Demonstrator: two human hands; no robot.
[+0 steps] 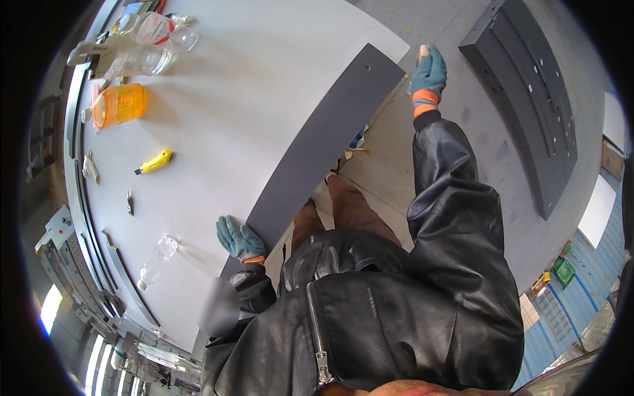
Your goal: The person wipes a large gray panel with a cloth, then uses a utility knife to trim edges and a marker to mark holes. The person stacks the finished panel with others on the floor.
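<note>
Item: long, dark grey curved panel (317, 138), with a small hole near its far end; lies along the near edge of a pale table (218, 86), slanting from beside the person's left forearm toward the far right corner.

Left hand (241, 239), gloved blue-grey with orange cuff: placed at the panel's near end, across its left edge; fingers extended and spread, pinching nothing visible; forearm short in view, elbow bent close to the body.

Right hand (429, 74), matching glove: just beside the panel's far right corner, over the floor; contact cannot be told. Fingers extended, held close together, pointing away from the body; palm hidden. Arm reaches well forward in a black sleeve (452, 178).

Also on table: yellow cutter (155, 162), orange-filled bottle (119, 105). Right, well apart: a second dark panel assembly (528, 99).
</note>
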